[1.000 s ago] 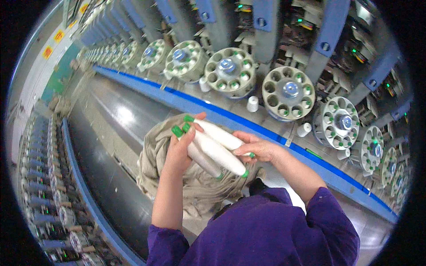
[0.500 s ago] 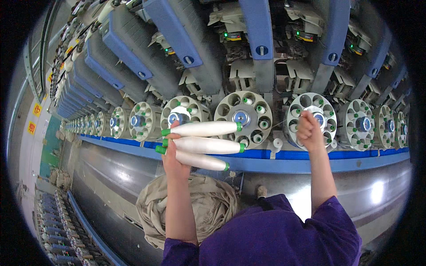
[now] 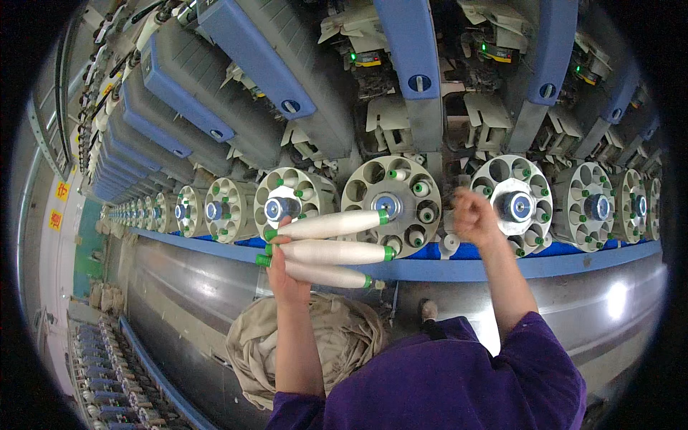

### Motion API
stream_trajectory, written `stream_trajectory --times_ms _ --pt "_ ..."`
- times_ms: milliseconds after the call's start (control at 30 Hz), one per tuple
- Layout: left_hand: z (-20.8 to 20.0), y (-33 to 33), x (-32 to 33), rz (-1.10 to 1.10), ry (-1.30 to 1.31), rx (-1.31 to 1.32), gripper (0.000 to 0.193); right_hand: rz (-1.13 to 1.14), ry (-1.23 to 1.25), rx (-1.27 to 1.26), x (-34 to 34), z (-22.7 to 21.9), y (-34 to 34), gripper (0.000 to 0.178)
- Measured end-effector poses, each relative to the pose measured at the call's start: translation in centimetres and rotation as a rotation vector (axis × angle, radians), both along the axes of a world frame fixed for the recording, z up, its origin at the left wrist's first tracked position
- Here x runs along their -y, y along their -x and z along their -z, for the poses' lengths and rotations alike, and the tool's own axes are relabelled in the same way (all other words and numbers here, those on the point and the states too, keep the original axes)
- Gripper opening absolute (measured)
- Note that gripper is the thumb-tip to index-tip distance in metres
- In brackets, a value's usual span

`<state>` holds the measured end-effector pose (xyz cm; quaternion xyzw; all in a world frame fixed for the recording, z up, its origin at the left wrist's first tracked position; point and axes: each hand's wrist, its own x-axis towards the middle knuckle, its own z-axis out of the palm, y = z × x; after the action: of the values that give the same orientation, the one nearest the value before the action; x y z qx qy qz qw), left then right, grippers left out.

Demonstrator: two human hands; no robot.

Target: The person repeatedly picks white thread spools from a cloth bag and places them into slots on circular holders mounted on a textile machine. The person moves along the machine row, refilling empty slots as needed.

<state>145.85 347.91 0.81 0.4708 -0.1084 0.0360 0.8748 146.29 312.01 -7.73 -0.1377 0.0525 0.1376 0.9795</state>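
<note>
Left hand's got a grip on three white bobbins; right hand's curled closed near a drum, can't tell if it's holding anything.

three white bobbins | green-tipped | roughly horizontal | in left hand

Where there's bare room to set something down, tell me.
Bare floor lies right of the right forearm, below the blue rail; another strip runs left of the cloth bundle. Crowded: the carousels, with the left hand holding three white bobbins in front.
</note>
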Motion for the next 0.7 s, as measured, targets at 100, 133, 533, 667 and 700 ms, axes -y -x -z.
stream_trajectory --times_ms 100,133,533,667,700 --pt "0.6 -0.6 -0.2 -0.004 -0.003 -0.02 0.023 0.568 -0.068 -0.14 3.3 -0.8 0.4 0.015" --pt "0.7 -0.8 -0.2 0.003 -0.007 -0.024 0.024 0.681 0.011 -0.153 3.1 -1.3 0.3 0.02" --pt "2.3 -2.9 -3.5 0.053 0.074 -0.084 0.026 0.139 0.144 0.123 -3.5 0.6 -2.1 0.011" --pt "2.7 -3.7 -4.9 0.034 0.014 -0.084 0.027 0.306 -0.102 0.297 -2.2 -2.5 -2.2 0.014" --pt "2.8 -4.0 -5.0 0.057 0.026 -0.113 0.027 0.122 -0.19 0.35 -3.3 -3.5 -2.4 0.011"
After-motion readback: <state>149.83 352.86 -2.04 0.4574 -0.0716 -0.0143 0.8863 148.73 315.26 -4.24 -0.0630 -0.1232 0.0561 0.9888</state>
